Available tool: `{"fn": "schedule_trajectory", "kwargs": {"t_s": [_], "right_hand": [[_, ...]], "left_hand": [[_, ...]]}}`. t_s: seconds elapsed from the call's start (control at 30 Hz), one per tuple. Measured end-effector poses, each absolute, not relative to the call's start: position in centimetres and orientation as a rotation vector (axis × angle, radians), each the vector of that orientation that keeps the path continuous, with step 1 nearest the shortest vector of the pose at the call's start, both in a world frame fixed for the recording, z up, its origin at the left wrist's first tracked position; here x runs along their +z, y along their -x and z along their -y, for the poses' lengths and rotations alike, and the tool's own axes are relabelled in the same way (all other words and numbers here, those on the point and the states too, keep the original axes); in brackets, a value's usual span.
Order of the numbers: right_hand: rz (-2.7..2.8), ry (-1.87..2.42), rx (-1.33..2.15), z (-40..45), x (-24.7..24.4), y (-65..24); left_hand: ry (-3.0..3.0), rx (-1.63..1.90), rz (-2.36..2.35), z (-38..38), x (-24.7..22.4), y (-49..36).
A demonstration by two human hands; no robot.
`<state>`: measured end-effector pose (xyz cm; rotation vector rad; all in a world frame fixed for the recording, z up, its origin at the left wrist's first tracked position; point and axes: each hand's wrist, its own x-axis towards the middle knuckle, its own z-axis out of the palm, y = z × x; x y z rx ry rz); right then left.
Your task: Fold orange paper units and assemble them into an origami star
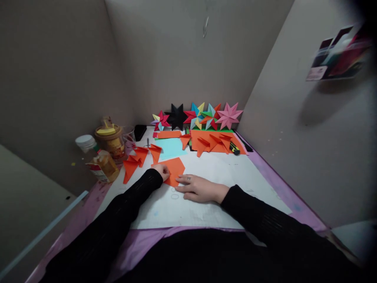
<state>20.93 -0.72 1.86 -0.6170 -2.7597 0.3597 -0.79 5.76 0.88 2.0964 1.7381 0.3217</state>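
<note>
An orange sheet of folded paper (pixel 176 167) lies on the large white sheet in front of me. My left hand (pixel 161 171) is on its left side, fingers curled and pinched at the paper. Flat and stretched out, the fingers of my right hand (pixel 202 188) rest on the white sheet, with the fingertips at the paper's lower right edge. Several folded orange paper pieces (pixel 130 167) stand to the left of my left hand. More folded orange pieces (pixel 203 145) rest on flat orange paper (pixel 240 145) at the back right.
Light blue paper (pixel 169 148) lies behind the work. A black and yellow cutter (pixel 235 148) is at right. Finished paper stars (pixel 229 116) lean on the back wall. A bottle (pixel 103 167) and a brown cup (pixel 110 141) stand at left. Walls enclose the table.
</note>
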Motion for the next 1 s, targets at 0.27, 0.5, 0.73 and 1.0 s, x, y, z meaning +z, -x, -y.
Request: {"fn": "schedule_trajectory", "kwargs": {"t_s": [0.27, 0.5, 0.73, 1.0], "right_hand": [[2.763, 0.663, 0.427, 0.8, 2.1, -21.0], [2.722, 0.754, 0.614, 0.9, 3.1, -20.9], [2.719, 0.728, 0.648, 0.7, 2.7, -21.1], [2.726, 0.708, 0.600, 0.8, 2.8, -21.0]], "left_hand": [[-2.089, 0.324, -1.706, -5.2, 1.9, 0.6], [-2.097, 0.316, -1.711, -5.4, 1.2, 0.7], [-2.136, 0.398, -1.606, -5.6, 0.3, 1.4], [-2.086, 0.416, -1.571, -5.8, -0.1, 1.6]]}}
